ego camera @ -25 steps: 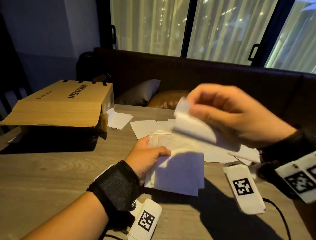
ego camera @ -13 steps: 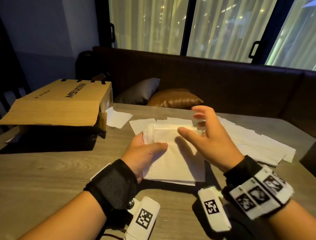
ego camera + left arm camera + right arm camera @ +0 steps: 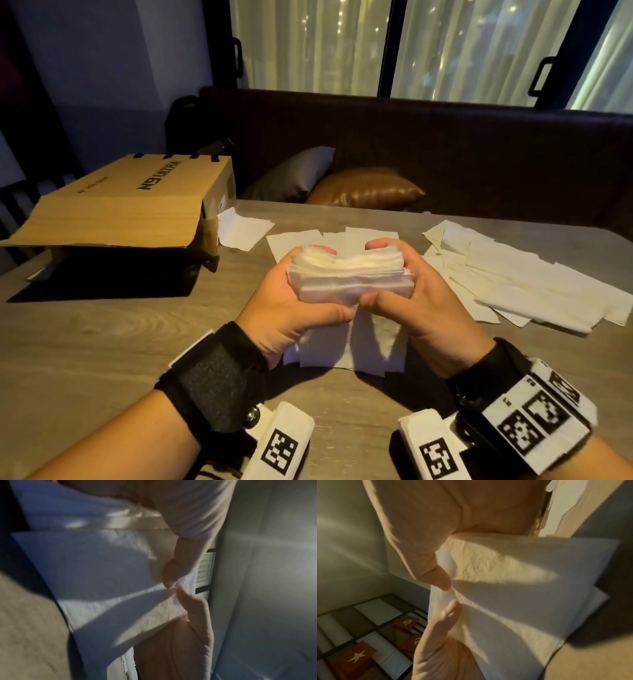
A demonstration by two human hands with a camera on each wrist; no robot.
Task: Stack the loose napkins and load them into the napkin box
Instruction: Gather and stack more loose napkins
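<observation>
**White napkins gathered up between both hands**

White napkins, a thick stack (image 3: 346,274) of them, now sit lifted off the wooden surface (image 3: 102,342), gripped from both ends. Half a second ago the pile lay flat with the left hand steadying its near-left corner and the right hand hovering spread above it; now the left hand (image 3: 287,301) curls round the left end and the right hand (image 3: 421,305) round the right end, thumbs on the near side almost meeting, fingers wrapped over the far side. The wrist views show each thumb and forefinger pinching the paper's edge. A few napkins (image 3: 352,346) hang or lie below the held stack, by the near edge of it; whether they touch the surface cannot be told.

Loose napkins (image 3: 534,291) are spread over the right part of the surface, as before, and several more (image 3: 246,231) lie at the far middle. An open cardboard box (image 3: 137,202) stands at the far left, its flap reaching out toward the near left, well apart from the hands.
</observation>
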